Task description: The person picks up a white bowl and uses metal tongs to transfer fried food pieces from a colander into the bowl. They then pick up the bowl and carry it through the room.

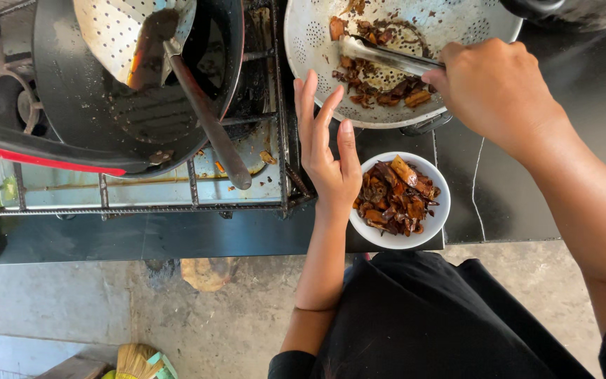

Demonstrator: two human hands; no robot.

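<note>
My right hand [496, 88] grips metal tongs [387, 57] that reach into a perforated metal colander [457, 24] holding dark brown fried pieces [380, 84]. My left hand [327, 151] rests flat with fingers apart on the counter, its thumb against the rim of a small white bowl [433, 224]. The bowl is filled with the same dark fried pieces [398, 196] and sits at the counter's front edge, just below the colander.
A large black wok [78, 98] sits on a gas stove grate [198, 203] at left, with a perforated skimmer [124, 31] resting in it, handle pointing toward me. The dark counter [513, 203] extends right. A concrete floor and a broom [138, 361] lie below.
</note>
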